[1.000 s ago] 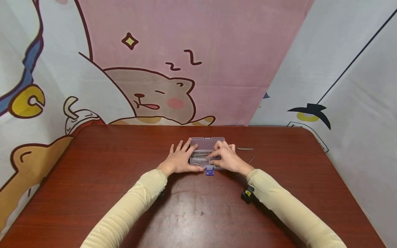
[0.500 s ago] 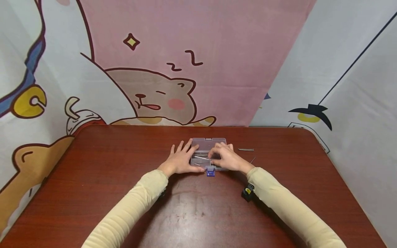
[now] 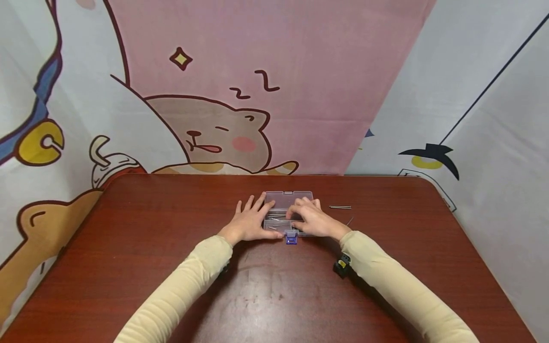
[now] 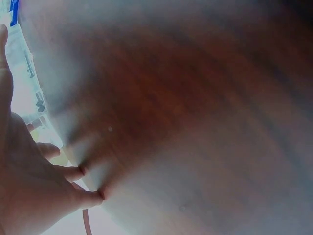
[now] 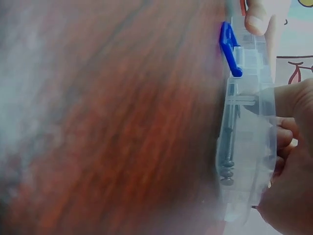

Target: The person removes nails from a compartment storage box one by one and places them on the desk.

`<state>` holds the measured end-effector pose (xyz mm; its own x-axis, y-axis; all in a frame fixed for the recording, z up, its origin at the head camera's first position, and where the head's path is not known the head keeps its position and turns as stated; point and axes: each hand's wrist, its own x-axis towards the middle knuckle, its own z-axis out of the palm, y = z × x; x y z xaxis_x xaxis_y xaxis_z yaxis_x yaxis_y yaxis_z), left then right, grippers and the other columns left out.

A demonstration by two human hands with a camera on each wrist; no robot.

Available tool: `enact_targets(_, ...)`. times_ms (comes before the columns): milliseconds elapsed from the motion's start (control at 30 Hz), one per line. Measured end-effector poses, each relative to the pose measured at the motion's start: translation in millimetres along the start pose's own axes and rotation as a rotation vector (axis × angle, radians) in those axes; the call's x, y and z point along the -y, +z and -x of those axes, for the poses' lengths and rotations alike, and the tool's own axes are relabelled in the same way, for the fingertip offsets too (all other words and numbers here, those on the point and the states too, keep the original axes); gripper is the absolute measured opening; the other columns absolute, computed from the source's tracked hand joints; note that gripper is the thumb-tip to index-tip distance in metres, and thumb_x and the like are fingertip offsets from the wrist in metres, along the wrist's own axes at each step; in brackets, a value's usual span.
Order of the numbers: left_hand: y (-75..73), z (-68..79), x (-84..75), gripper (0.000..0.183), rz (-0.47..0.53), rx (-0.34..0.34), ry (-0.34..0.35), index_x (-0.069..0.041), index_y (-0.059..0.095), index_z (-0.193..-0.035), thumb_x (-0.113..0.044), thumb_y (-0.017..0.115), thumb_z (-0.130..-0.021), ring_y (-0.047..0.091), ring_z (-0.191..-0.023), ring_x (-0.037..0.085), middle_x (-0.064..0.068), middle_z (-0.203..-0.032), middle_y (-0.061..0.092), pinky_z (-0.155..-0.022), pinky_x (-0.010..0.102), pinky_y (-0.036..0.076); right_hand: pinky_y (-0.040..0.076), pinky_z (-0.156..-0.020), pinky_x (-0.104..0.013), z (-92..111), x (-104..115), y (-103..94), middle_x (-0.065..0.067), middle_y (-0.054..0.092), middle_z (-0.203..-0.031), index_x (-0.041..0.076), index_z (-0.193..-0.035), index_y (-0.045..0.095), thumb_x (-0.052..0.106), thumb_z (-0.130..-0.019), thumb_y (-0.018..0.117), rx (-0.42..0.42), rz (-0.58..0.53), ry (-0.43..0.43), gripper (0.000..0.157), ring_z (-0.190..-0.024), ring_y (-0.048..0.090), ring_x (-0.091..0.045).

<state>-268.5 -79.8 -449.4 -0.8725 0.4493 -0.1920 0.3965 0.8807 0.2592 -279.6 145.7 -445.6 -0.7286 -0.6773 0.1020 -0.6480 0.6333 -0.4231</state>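
A clear plastic compartment box point(image 3: 279, 200) lies with its lid tipped back and its blue latch point(image 3: 291, 239) facing me. Long metal nails point(image 3: 276, 216) lie in its rear compartment, and more nails point(image 5: 228, 142) show through the front wall in the right wrist view. My left hand point(image 3: 249, 220) rests against the box's left side, fingers spread, thumb along the front edge. Over the right half, my right hand point(image 3: 315, 219) reaches in with bent thumb and index finger. Its fingertips are hidden inside the box, so I cannot tell whether they pinch a nail.
Two nails point(image 3: 340, 207) lie side by side on the brown table point(image 3: 274, 290), to the right of the box. Another thin nail point(image 3: 350, 222) sits just beyond my right wrist. Behind the table's far edge hangs a printed cloth point(image 3: 321, 95).
My right index finger has drawn back and curled inside the box. A long nail near its tip shifted, tilting half a second ago and showing shorter now. The left hand has stayed in place.
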Motion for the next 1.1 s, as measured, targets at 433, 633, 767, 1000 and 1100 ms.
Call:
enact_targets(433,1.3,0.7,0.6,0.103,0.013,0.004,-0.009,-0.023,0.023,-0.155,-0.077,0.058,-0.075,0.008,-0.144,0.040,0.009,-0.161,0.003,-0.109,0.063,0.007,0.027,-0.042,-0.019,-5,13,-10.9,0.013,0.047,-0.053,0.004,-0.107,0.074,0.014,-0.084,0.073,0.019,-0.175,0.062,0.025,-0.041,0.029,0.000)
enact_targets(633,0.8,1.4,-0.8,0.102,0.015,0.004,-0.005,-0.023,0.024,-0.155,-0.077,0.058,-0.075,0.008,-0.143,0.041,0.010,-0.161,0.004,-0.108,0.064,0.007,0.029,-0.043,-0.022,-4,18,-7.8,0.009,0.047,-0.050,0.003,-0.110,0.074,0.019,-0.084,0.076,0.038,-0.190,0.153,0.031,-0.041,0.028,-0.002)
enact_targets(767,0.5,1.3,-0.6,0.102,0.012,0.003,-0.008,-0.023,0.024,-0.155,-0.077,0.058,-0.075,0.008,-0.144,0.040,0.009,-0.161,0.004,-0.108,0.064,0.007,0.034,-0.048,-0.023,-3,20,-9.5,0.003,0.064,-0.066,0.003,-0.110,0.074,0.020,-0.086,0.074,0.072,-0.190,0.183,0.029,-0.047,0.036,-0.005)
enact_targets(1000,0.1,0.9,0.0,0.102,-0.008,-0.004,-0.014,-0.024,0.025,-0.155,-0.078,0.057,-0.075,0.010,-0.143,0.040,0.009,-0.161,0.004,-0.108,0.063,0.009,0.044,-0.062,-0.026,-4,23,-11.0,-0.006,0.071,-0.093,0.002,-0.108,0.074,0.016,-0.086,0.072,0.101,-0.220,0.212,0.026,-0.063,0.050,-0.009)
enact_targets(1100,0.0,0.4,-0.3,0.102,-0.009,-0.004,-0.017,-0.024,0.025,-0.155,-0.078,0.057,-0.074,0.010,-0.144,0.039,0.009,-0.161,0.005,-0.109,0.063,0.009,0.045,-0.065,-0.027,-6,25,-12.6,-0.006,0.071,-0.095,0.000,-0.107,0.074,0.014,-0.085,0.072,0.112,-0.236,0.231,0.026,-0.068,0.053,-0.011)
